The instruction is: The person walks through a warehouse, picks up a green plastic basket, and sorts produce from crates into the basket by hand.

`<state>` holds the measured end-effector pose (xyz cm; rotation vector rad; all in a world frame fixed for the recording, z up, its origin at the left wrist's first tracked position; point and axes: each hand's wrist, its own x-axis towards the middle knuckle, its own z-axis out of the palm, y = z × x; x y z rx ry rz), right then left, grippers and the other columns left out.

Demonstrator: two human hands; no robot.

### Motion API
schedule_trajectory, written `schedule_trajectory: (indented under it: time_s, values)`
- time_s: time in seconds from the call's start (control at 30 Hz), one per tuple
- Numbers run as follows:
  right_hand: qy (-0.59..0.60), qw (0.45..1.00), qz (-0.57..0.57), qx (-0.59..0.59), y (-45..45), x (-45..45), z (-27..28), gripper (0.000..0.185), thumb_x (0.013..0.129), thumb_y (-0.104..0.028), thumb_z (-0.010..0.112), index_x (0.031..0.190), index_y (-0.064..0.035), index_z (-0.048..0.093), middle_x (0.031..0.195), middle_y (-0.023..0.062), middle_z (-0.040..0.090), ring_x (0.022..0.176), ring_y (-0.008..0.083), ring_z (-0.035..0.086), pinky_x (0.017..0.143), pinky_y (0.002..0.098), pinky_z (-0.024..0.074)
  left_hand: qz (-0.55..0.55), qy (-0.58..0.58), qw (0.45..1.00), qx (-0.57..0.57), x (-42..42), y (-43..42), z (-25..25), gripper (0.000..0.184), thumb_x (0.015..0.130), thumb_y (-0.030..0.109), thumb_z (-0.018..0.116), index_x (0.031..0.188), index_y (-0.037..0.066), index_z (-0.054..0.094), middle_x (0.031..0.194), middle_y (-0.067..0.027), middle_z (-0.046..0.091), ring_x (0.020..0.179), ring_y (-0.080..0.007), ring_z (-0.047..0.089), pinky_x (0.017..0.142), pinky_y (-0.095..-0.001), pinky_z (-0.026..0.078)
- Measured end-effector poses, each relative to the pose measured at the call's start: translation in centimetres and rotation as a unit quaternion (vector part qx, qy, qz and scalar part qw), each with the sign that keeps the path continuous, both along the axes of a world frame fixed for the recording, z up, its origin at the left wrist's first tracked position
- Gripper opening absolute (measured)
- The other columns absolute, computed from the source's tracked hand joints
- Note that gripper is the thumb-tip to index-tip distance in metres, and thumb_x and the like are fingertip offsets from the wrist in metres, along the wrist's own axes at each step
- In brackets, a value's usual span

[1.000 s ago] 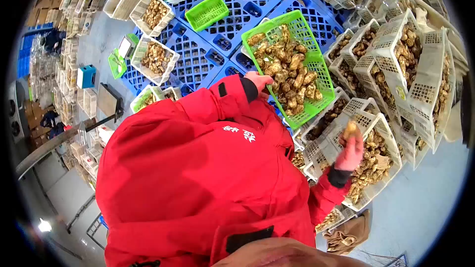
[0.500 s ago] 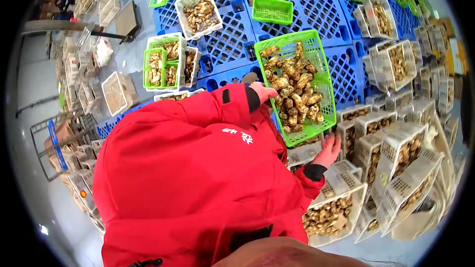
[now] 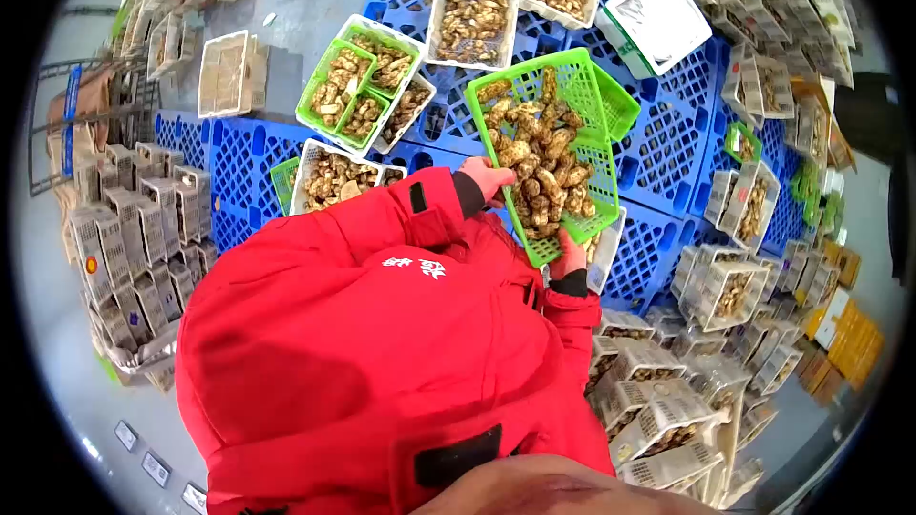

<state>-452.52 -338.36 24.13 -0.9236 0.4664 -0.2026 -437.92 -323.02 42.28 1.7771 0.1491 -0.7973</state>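
Hands (image 3: 486, 180) gripping green basket (image 3: 584, 91) edges, left rim and near end, open blue pallet (image 3: 660, 154) rightward.

We see blue pallets (image 3: 665, 154) over the grey floor (image 3: 320, 14), and on them white crates (image 3: 469, 63), a box (image 3: 658, 24) and a green tub (image 3: 617, 110).

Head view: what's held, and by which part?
Green basket: left hand grips its left rim; right hand is at the near end, its grip unclear.
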Motion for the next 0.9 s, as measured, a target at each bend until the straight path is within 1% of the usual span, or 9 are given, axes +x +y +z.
schedule_trajectory:
  time_s: [0.2,0.37,0.4,0.47,0.53,0.57,0.63,0.73,0.9]
  values:
    - [0.053,0.994,-0.063,0.068,-5.3,0.2,10.9,0.024,0.074,-0.006,0.057,0.098,-0.0037,0.054,0.088,0.0065,0.058,0.075,0.0210,0.058,0.064,0.0348,0.0481,-0.050,0.087,0.953,-0.284,-0.7,3.0,6.9,0.032,0.078,0.035,0.057,0.084,0.005,0.050,0.072,-0.0046,0.055,0.065,-0.0166,0.057,0.058,-0.0316,0.049]
    - [0.077,0.988,-0.130,0.018,-8.1,6.0,23.7,0.021,0.075,-0.010,0.054,0.094,-0.0015,0.054,0.087,0.0100,0.058,0.069,0.0252,0.059,0.060,0.0398,0.0505,0.075,0.050,0.962,-0.259,6.8,10.3,14.0,0.019,0.078,0.024,0.056,0.081,0.007,0.051,0.067,-0.0045,0.050,0.055,-0.0169,0.051,0.051,-0.0297,0.045]
    - [0.102,0.987,-0.110,-0.057,-11.3,7.5,21.8,0.020,0.075,-0.010,0.053,0.093,0.0000,0.053,0.086,0.0110,0.058,0.068,0.0269,0.059,0.060,0.0416,0.0507,-0.002,-0.143,0.973,-0.180,10.5,13.7,10.5,0.019,0.077,0.025,0.056,0.081,0.007,0.051,0.068,-0.0057,0.051,0.057,-0.0186,0.052,0.053,-0.0311,0.046]
    - [0.119,0.982,-0.148,0.008,-13.7,11.6,25.3,0.023,0.076,-0.007,0.051,0.098,-0.0032,0.051,0.087,0.0116,0.057,0.071,0.0282,0.058,0.061,0.0442,0.0502,0.075,-0.297,0.948,-0.085,14.5,19.3,8.9,0.023,0.077,0.027,0.056,0.071,0.007,0.048,0.062,-0.0039,0.047,0.053,-0.0177,0.048,0.048,-0.0298,0.040]
    - [0.077,0.981,-0.159,0.083,-15.5,17.6,27.0,0.027,0.076,-0.008,0.051,0.103,-0.0079,0.049,0.091,0.0117,0.056,0.076,0.0289,0.057,0.063,0.0468,0.0486,0.318,-0.247,0.900,-0.167,16.3,23.1,7.9,0.030,0.076,0.029,0.056,0.061,0.007,0.044,0.056,-0.0020,0.043,0.049,-0.0167,0.045,0.043,-0.0285,0.034]
    - [0.109,0.977,-0.159,0.089,-16.6,20.8,28.6,0.024,0.076,-0.011,0.052,0.100,-0.0069,0.050,0.088,0.0117,0.056,0.075,0.0292,0.057,0.063,0.0459,0.0482,0.488,0.014,0.829,-0.272,17.0,25.0,8.7,0.029,0.074,0.027,0.057,0.057,0.008,0.043,0.053,-0.0015,0.041,0.048,-0.0173,0.043,0.041,-0.0293,0.029]
    - [0.145,0.978,-0.144,0.039,-21.5,30.0,32.4,0.020,0.076,-0.015,0.053,0.092,-0.0042,0.053,0.083,0.0121,0.056,0.074,0.0296,0.057,0.063,0.0430,0.0479,0.435,0.039,0.862,-0.256,18.1,27.6,3.7,0.024,0.080,0.033,0.051,0.086,0.009,0.050,0.069,-0.0059,0.053,0.058,-0.0188,0.051,0.050,-0.0300,0.042]
    - [0.130,0.983,-0.130,-0.008,-22.2,36.3,36.8,0.021,0.076,-0.019,0.055,0.089,-0.0028,0.054,0.083,0.0116,0.058,0.076,0.0269,0.057,0.062,0.0394,0.0495,0.526,0.152,0.819,-0.171,15.4,27.8,-0.3,0.020,0.082,0.027,0.045,0.089,0.009,0.050,0.072,-0.0060,0.055,0.060,-0.0192,0.052,0.053,-0.0305,0.043]
    - [0.062,0.997,-0.025,0.050,-23.9,46.7,38.2,0.023,0.077,-0.013,0.057,0.096,-0.0005,0.051,0.086,0.0131,0.058,0.074,0.0292,0.058,0.062,0.0444,0.0500,0.488,0.223,0.840,-0.076,15.7,26.4,0.5,0.019,0.081,0.027,0.047,0.088,0.009,0.051,0.072,-0.0055,0.055,0.060,-0.0189,0.053,0.054,-0.0302,0.044]
